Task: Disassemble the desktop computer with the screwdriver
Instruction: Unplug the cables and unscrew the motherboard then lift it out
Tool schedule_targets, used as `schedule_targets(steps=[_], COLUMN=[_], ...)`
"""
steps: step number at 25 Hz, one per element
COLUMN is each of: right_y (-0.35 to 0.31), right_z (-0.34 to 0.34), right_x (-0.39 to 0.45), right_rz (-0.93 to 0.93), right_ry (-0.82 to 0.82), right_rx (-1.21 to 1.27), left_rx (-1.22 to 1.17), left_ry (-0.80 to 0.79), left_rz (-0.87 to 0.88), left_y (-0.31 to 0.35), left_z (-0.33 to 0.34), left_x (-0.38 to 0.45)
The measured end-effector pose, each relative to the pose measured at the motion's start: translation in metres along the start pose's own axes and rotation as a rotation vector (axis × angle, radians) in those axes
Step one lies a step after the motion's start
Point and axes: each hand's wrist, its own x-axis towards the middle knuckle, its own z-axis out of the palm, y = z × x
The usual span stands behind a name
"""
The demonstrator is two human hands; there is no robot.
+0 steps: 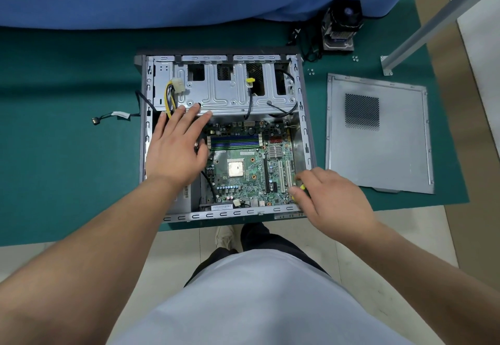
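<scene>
The side panel [378, 133] and cooler [342, 24] are off. The board [243, 166] is left. My left hand [176, 150] is flat; my right hand [327, 196] holds the screwdriver [302, 187].

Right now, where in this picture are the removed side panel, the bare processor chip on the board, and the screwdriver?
side panel [389, 152]: head view, plain metal below its vent grille.
processor chip [235, 169]: head view, middle of its metal lid.
screwdriver [302, 187]: head view, yellow handle showing between the right hand's fingers.
</scene>
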Motion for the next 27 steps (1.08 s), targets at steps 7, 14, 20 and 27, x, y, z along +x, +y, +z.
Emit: schedule_targets(steps=[7, 14, 20, 27], right_y=[0.003, 0.002, 0.005, 0.002], right_z=[0.002, -0.003, -0.007, -0.003], right_x=[0.013, 0.012, 0.017, 0.015], right_rz=[0.001, 0.083, 0.024, -0.026], right_ry=[-0.041, -0.040, -0.097, -0.142], right_rx=[0.221, -0.102, 0.023, 0.078], left_rx=[-0.004, 0.001, 0.004, 0.001], left_ry=[-0.002, 0.007, 0.005, 0.011], left_rz=[0.002, 0.007, 0.006, 0.004], left_y=[0.000, -0.001, -0.001, -0.001], left_z=[-0.001, 0.001, 0.001, 0.001], left_x=[0.000, 0.000, 0.000, 0.000])
